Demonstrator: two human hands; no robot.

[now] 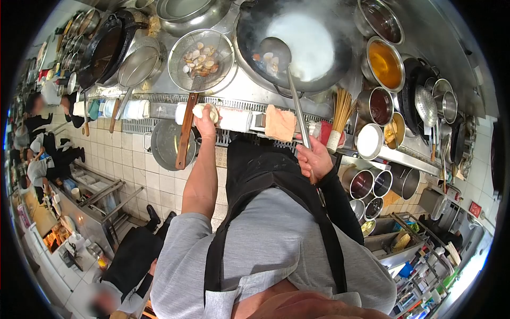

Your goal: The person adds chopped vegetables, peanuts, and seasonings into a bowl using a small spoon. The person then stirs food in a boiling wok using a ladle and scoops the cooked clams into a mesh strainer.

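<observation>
My left hand (205, 125) is closed around a bunched white cloth (208, 110), just right of the strainer's wooden handle (186, 133). That mesh strainer (175, 69) lies on the stove with clams (200, 59) in it. My right hand (315, 159) grips the long metal handle of a ladle (295, 98). The ladle's bowl dips into a big dark wok (329, 74) at the upper middle. Pale steaming liquid (305, 37) fills the wok's middle, and a few clams (272, 63) show beside the ladle bowl.
A bamboo brush (341, 114) and an orange cloth (280, 123) sit along the stove's front edge. Bowls of sauce (384, 64) and pots stand at the right. Another strainer (139, 66) lies at the left. A pan (167, 146) sits below the edge. Co-workers (130, 260) are at left.
</observation>
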